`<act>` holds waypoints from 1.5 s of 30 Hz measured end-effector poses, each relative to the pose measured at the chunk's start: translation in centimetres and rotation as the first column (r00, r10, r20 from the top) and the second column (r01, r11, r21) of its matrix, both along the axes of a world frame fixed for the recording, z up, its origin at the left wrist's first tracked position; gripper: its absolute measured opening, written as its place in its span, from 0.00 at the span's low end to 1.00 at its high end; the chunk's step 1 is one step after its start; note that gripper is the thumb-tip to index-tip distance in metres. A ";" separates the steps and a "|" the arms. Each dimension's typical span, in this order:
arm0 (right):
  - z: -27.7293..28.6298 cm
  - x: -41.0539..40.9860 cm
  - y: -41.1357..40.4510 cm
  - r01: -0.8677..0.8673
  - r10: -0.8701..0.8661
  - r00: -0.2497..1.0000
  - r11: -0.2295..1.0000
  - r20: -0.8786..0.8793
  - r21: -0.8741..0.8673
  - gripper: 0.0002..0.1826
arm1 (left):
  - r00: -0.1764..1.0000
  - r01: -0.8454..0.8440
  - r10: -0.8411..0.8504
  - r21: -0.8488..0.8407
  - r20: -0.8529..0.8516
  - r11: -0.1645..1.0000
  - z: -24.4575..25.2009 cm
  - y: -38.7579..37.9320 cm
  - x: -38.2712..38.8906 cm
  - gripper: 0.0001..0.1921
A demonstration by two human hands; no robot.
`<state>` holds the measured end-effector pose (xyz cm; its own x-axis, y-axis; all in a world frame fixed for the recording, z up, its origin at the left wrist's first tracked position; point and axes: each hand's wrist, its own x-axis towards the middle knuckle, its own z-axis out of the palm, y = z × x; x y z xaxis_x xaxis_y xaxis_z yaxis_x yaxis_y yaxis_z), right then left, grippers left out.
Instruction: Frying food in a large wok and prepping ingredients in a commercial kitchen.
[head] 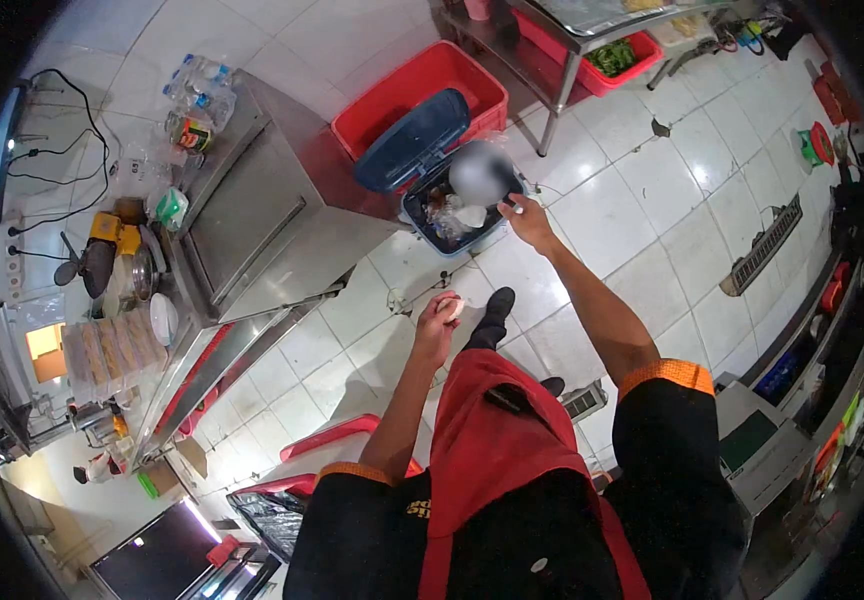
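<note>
Just off the near right edge of an open blue waste bin [456,241] is my right hand [526,221], with a small white thing at its fingers; whether it grips this is unclear. The bin's dark blue lid [413,140] is tipped back, and crumpled clear plastic [453,217] lies inside. A blurred pale round patch covers part of the bin's opening. My left hand [436,330] is curled around a small whitish object [451,306], in front of my body and nearer to me than the bin.
A red plastic crate [469,75] stands behind the bin. To the left is a stainless steel cabinet [252,225]; at upper right, a steel table [559,97] with a red tub of greens [612,64] beneath. A floor drain grate [766,244] lies right. Red chairs [331,439] are at lower left.
</note>
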<state>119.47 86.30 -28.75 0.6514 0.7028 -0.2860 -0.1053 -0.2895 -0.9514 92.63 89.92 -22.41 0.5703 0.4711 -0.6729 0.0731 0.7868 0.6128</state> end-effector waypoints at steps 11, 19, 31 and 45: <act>13.8 -8.1 -23.5 0.223 -0.216 0.961 0.975 -0.171 0.020 0.16 | 0.746 0.663 -0.648 -0.073 0.152 0.745 4.5 -10.8 11.8 0.10; 16.7 -27.2 -48.0 0.937 -0.923 0.346 0.349 -0.168 0.013 0.13 | -0.277 0.961 -0.909 0.084 0.311 -0.264 7.1 -35.6 11.2 0.11; 9.8 -48.2 -63.7 0.827 -0.805 -0.501 -0.554 -0.317 0.099 0.16 | -0.843 0.516 -0.526 -0.109 0.112 -0.850 1.0 -65.8 -4.8 0.09; -14.0 -57.9 -78.7 0.297 -0.226 -0.781 -0.954 -0.582 -0.028 0.16 | -0.963 0.157 -0.176 -0.107 0.205 -0.982 -20.9 -85.3 -7.9 0.14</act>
